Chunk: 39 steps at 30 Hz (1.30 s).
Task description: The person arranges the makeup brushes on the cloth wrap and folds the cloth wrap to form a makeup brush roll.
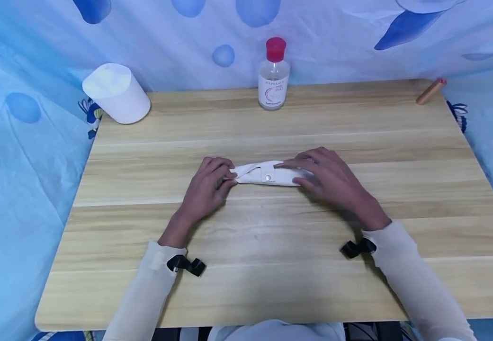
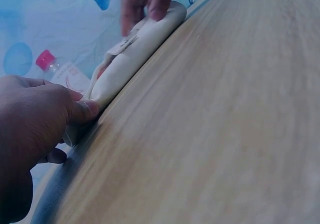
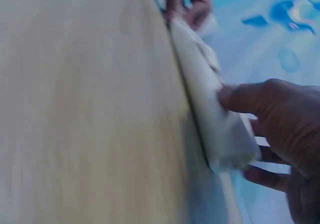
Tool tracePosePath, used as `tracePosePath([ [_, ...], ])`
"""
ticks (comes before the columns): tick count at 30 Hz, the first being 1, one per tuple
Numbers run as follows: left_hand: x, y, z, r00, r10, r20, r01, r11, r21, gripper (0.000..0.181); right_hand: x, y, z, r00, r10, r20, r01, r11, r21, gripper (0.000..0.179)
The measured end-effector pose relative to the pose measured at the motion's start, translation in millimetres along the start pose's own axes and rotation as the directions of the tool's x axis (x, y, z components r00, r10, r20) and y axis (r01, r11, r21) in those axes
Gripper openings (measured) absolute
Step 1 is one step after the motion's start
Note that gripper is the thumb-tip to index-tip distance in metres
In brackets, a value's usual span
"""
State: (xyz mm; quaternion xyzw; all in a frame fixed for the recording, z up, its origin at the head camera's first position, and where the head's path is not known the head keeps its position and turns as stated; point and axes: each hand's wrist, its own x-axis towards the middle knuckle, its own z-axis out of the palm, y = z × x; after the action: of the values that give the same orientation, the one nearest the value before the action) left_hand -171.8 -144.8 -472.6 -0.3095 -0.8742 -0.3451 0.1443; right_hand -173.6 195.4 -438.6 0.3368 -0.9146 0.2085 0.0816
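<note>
A long, slim white case (image 1: 248, 177) lies on the wooden table, closed by a small tab with a metal snap (image 1: 268, 178) near its middle. My left hand (image 1: 205, 189) pinches its left end, thumb in front and fingers behind. On the other end is my right hand (image 1: 336, 182), thumb on the front side and fingers over the top and back. The left wrist view shows the case (image 2: 135, 57) with a gap along its flap, where something reddish shows inside. In the right wrist view, the right thumb (image 3: 235, 98) presses the case's near end.
At the back of the wooden table (image 1: 272, 265) stands a clear bottle (image 1: 273, 87) with a red cap. A white paper roll (image 1: 118, 94) is at the back left corner. A small copper-coloured tube (image 1: 430, 91) lies at the back right, beside the blue patterned cloth (image 1: 489, 109).
</note>
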Motion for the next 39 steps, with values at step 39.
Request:
tracePosePath([
  [39,-1.2,-5.1,5.0,0.999,-0.021,0.05,0.016,0.996,0.089,0.071,-13.1,23.6,7.8,0.982,-0.053,-0.184,0.059,0.998,0.028,0.027],
])
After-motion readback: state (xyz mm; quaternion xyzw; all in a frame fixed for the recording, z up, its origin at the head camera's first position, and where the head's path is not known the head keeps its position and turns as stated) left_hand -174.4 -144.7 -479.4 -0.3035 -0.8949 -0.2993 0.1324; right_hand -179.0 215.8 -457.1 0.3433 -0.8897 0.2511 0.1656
